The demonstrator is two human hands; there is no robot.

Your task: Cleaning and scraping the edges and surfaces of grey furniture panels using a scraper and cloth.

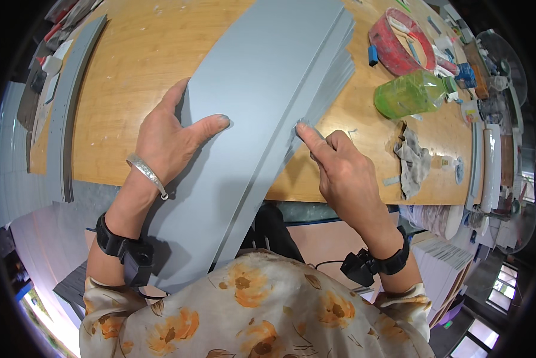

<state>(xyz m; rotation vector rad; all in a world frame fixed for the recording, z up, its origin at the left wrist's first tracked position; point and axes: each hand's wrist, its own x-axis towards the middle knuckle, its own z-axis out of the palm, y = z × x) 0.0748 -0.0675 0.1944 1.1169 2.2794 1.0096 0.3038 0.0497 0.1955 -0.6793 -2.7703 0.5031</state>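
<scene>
A stack of long grey sheets lies aslant over the table and reaches back toward my body. Its right-hand edges are fanned out in steps. My left hand clasps the stack's left edge, thumb flat on the top sheet and the other fingers partly hidden at the side. On the right edge, my right hand pinches the border of the upper sheet. One fingertip presses there while the remaining fingers curl in; what lies beneath them is hidden.
The wooden table carries a red ring-shaped container with tools, a green bottle and a crumpled grey rag at right. Long grey strips lie along its left side. Stacked boards stand low at right.
</scene>
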